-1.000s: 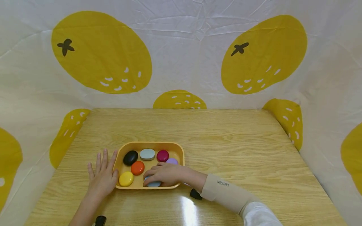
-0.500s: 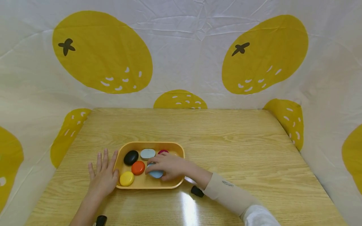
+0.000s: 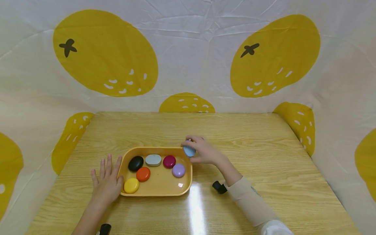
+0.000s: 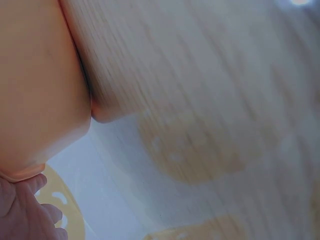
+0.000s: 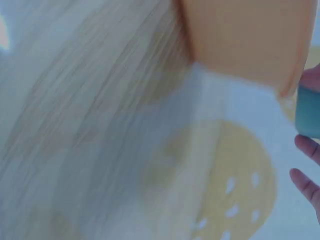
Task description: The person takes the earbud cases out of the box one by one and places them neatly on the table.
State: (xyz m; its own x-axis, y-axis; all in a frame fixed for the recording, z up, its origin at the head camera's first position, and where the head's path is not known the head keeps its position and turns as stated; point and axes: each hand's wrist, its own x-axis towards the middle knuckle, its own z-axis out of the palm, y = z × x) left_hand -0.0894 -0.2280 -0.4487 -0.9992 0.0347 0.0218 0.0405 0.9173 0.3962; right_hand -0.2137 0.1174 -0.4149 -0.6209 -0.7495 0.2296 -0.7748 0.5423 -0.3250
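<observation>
Between the thumb and fingers of my right hand (image 3: 206, 151) is a light blue rounded piece (image 3: 189, 150), raised at the back right corner of an orange-yellow tray (image 3: 160, 184). The right wrist view shows this blue piece (image 5: 307, 112) from the side, thick and teal-looking. My left hand (image 3: 106, 186) lies with straight, spread fingers against the tray's left rim. In the tray are a black piece (image 3: 135, 164), a pale grey oval (image 3: 153, 160), a magenta piece (image 3: 169, 161), a lilac one (image 3: 178, 170), an orange-red one (image 3: 143, 174) and a yellow one (image 3: 131, 185).
The tray stands on a wooden table (image 3: 249, 140), left of its middle. White cloth (image 3: 194, 62) with big yellow fruit shapes hangs behind and at both sides. Small black devices sit by the right wrist (image 3: 219, 187) and the left wrist (image 3: 105, 229).
My right hand has picked the light blue piece up from the tray's front and carried it back and right to the far corner, uncovering the lilac piece. The left hand has stayed put.
</observation>
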